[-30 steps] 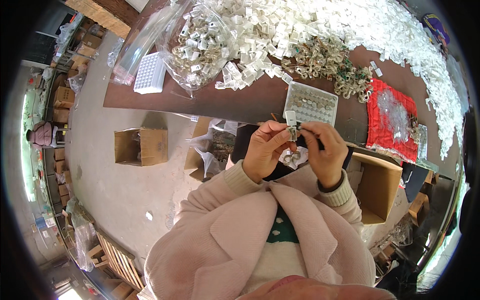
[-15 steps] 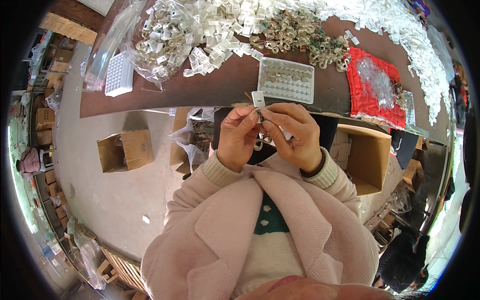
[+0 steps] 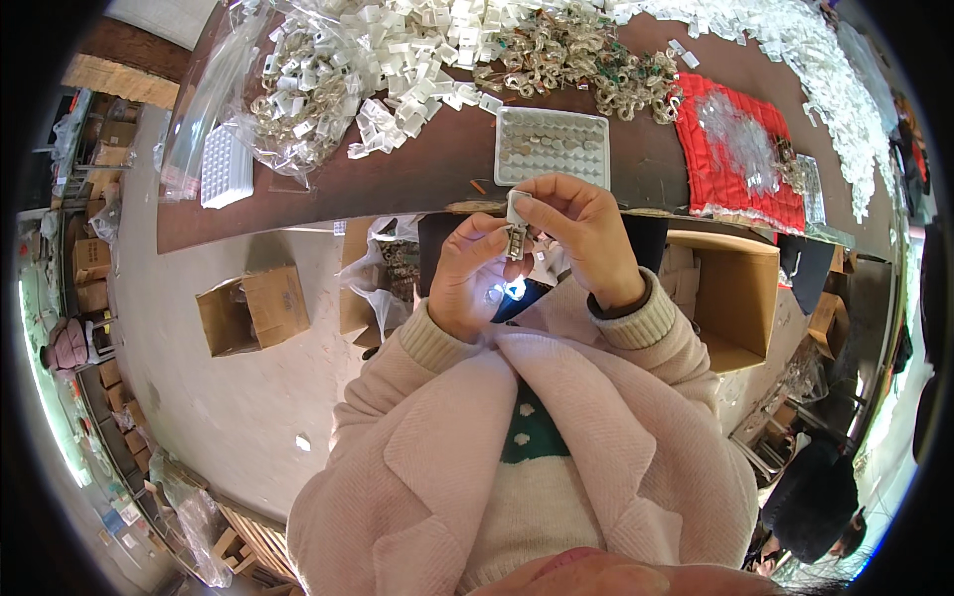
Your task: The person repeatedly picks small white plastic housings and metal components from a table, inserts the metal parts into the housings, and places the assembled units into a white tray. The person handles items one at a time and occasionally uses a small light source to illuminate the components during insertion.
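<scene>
In front of my chest, my left hand (image 3: pixel 465 278) is closed, pinching a small battery module (image 3: pixel 516 242) between thumb and fingers. Below that module a coiled light string (image 3: pixel 513 289) hangs by my palm, glowing bluish white. My right hand (image 3: pixel 594 238) is closed on a small white plastic case (image 3: pixel 517 206), thumb and forefinger gripping it just above the module. Whether case and module are joined cannot be made out. Just beyond my hands, a white compartment tray (image 3: pixel 553 144) holding several coin cells lies on the brown table (image 3: pixel 397 189).
Heaped on the table are white plastic cases (image 3: pixel 432 79), coiled light strings (image 3: pixel 581 60) and a bulging clear bag (image 3: pixel 308 99). To the right lies a red cloth (image 3: pixel 740 149) with clear bits on it. Stacked white trays (image 3: pixel 228 169) stand left. Cardboard boxes (image 3: pixel 740 298) sit below the table edge.
The light string is now lit, where before it was dark. My right hand has moved up from the module to the white case. The view has shifted slightly.
</scene>
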### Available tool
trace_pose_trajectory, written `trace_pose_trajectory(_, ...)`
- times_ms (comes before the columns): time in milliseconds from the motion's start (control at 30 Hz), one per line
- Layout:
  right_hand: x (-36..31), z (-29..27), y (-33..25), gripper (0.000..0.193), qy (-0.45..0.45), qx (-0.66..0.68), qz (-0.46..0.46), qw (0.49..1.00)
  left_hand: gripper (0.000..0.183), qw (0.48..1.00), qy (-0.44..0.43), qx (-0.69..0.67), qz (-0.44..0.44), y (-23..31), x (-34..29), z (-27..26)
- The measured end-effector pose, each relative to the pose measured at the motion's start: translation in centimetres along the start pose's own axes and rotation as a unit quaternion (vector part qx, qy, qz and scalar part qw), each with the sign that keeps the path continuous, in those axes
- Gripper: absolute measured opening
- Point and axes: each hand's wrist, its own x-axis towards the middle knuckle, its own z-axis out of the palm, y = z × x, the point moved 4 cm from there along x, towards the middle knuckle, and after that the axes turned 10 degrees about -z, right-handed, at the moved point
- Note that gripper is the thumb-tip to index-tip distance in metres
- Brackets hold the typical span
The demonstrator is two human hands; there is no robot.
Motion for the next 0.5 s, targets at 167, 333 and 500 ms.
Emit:
trace_pose_trajectory(167,-0.6,0.9,-1.5,0.017,0.010,-0.123,-0.289,0.949,0.014,0.998,0.067,0.002,-0.019,-0.3,-0.1,-0.7)
trace_pose_trajectory(333,-1.2,1.0,-2.4,0.028,-0.094,-0.189,-0.373,0.904,0.032,0.999,-0.027,-0.031,-0.022,-0.6,-0.2,-0.1)
trace_pose_trajectory(500,-1.4,1.4,-2.6,0.031,-0.088,-0.180,-0.421,0.885,0.030,0.987,-0.083,-0.136,-0.032,-0.7,-0.8,0.8)
